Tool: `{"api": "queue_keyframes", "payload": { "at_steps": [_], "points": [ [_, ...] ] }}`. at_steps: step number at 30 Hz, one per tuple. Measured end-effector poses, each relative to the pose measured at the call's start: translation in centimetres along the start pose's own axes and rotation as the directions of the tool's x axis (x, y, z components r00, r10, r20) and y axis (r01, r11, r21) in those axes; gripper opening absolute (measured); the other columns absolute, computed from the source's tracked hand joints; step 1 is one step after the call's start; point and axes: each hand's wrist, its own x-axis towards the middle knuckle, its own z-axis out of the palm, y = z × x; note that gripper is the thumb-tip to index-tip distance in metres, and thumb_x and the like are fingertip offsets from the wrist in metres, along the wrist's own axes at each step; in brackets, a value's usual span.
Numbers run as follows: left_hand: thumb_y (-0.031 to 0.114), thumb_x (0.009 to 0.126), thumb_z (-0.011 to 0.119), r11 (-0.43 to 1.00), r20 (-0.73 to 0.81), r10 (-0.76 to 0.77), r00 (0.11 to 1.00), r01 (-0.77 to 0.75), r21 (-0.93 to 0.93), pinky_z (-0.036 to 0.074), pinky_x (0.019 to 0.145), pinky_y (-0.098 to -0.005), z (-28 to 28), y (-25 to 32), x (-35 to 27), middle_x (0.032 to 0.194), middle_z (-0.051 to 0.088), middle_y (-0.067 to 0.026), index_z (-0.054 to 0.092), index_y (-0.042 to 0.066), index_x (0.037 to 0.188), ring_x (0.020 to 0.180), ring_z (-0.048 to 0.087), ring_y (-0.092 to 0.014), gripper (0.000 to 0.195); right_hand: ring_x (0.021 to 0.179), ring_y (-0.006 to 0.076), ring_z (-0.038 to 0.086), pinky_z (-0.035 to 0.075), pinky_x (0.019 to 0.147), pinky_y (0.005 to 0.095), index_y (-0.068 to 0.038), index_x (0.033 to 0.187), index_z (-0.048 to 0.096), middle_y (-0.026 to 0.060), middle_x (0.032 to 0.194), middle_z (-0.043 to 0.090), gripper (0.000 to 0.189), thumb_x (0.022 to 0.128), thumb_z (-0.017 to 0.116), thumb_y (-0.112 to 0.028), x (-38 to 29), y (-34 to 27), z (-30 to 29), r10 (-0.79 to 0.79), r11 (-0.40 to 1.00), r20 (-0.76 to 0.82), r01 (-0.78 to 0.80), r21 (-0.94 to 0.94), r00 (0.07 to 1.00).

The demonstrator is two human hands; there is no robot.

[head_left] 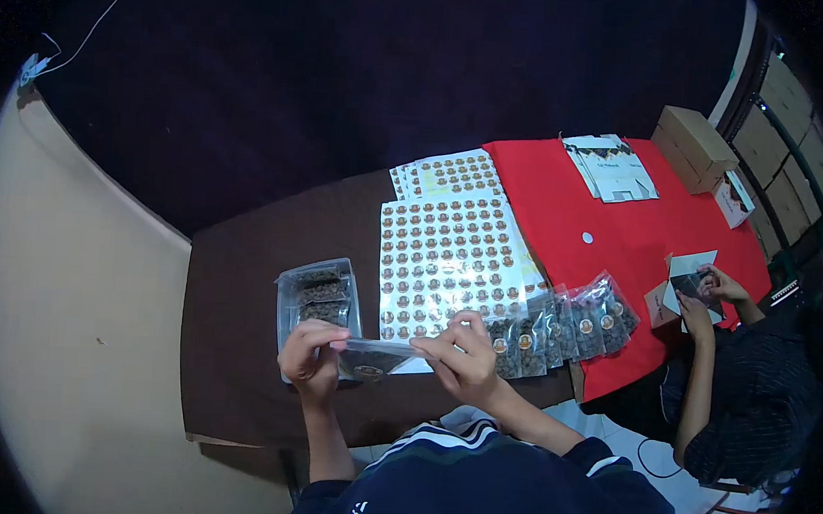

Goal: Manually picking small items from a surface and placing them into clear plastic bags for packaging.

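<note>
My left hand [312, 356] and my right hand [463, 357] pinch the two ends of the top edge of a clear plastic pouch [371, 361]. The pouch holds dark contents and bears a round label low down. Beneath and behind my left hand is a translucent plastic tub [283, 306] with several filled pouches [324, 289] in it. Sheets of round stickers [439, 258] lie beyond the pouch I hold, some spots on the top sheet bare. To the right of my right hand, several labelled pouches [587, 327] overlap in a row.
At the right, a co-worker [753, 393] handles a dark pouch at an open carton [694, 261] on a red cloth [548, 187]. Flattened printed cartons [611, 170], a brown cardboard box [693, 146] and a white disc [587, 237] lie on the cloth. A wall [89, 275] stands left.
</note>
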Motion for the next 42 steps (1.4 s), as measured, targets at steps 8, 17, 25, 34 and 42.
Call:
{"api": "queue_keyframes", "payload": {
  "at_steps": [8, 17, 25, 34, 42],
  "points": [
    [-0.003, 0.076, 0.060, 0.885, -0.041, -0.441, 0.897, 0.426, -0.187, 0.043, 0.075, -0.0228, 3.6, -1.2, -2.6, 0.095, 0.054, -0.0078, 0.056, 0.001, 0.093, 0.084, 0.053, -0.014, 0.017, 0.058, 0.0174, 0.048, 0.037, 0.060, 0.0275, -0.001, 0.084, 0.065, 0.0055, 0.064, 0.051, 0.016, 0.069, 0.064, 0.004, -1.3, 1.9, -0.5, 0.213, 0.972, -0.107, -0.222, -0.076, 0.971],
    [-0.005, 0.071, 0.062, 0.893, 0.229, -0.411, 0.882, 0.441, -0.096, 0.046, 0.086, -0.0312, 8.4, 0.4, -6.3, 0.108, 0.053, -0.0151, 0.053, -0.002, 0.108, 0.100, 0.056, -0.024, 0.038, 0.066, 0.0208, 0.055, 0.043, 0.058, 0.0290, 0.001, 0.095, 0.061, 0.0109, 0.074, 0.054, 0.021, 0.076, 0.064, -0.005, -2.3, 0.6, 1.0, 0.437, 0.892, -0.027, -0.429, 0.138, 0.899],
    [0.013, 0.089, 0.052, 0.713, 0.218, -0.633, 0.743, 0.669, -0.209, 0.042, 0.074, -0.0239, 7.0, -0.9, -7.3, 0.094, 0.059, -0.0105, 0.058, -0.003, 0.094, 0.086, 0.055, -0.015, 0.018, 0.071, 0.0215, 0.052, 0.041, 0.065, 0.0315, -0.001, 0.090, 0.058, 0.0087, 0.079, 0.054, 0.019, 0.073, 0.064, -0.006, -2.3, 0.6, 0.7, 0.384, 0.922, 0.021, -0.385, 0.036, 0.923],
    [0.016, 0.090, 0.050, 0.854, 0.229, -0.452, 0.862, 0.492, -0.167, 0.042, 0.074, -0.0267, 6.4, -0.7, -6.1, 0.090, 0.059, -0.0108, 0.057, -0.003, 0.090, 0.084, 0.055, -0.017, 0.020, 0.085, 0.0253, 0.045, 0.037, 0.077, 0.0352, -0.005, 0.095, 0.057, 0.0111, 0.094, 0.047, 0.031, 0.068, 0.070, -0.013, 0.0, -0.2, -0.6, 0.290, 0.942, 0.020, -0.282, -0.181, 0.957],
    [0.011, 0.088, 0.051, 0.915, 0.316, -0.374, 0.872, 0.403, -0.030, 0.042, 0.071, -0.0271, 6.0, -1.0, -5.9, 0.080, 0.060, -0.0093, 0.059, -0.003, 0.083, 0.076, 0.056, -0.017, 0.017, 0.070, 0.0257, 0.053, 0.038, 0.063, 0.0375, -0.004, 0.078, 0.061, 0.0105, 0.075, 0.056, 0.021, 0.078, 0.062, -0.025, 0.2, 1.4, -2.1, 0.407, 0.905, 0.493, -0.414, -0.102, 0.768]
  ]
}}
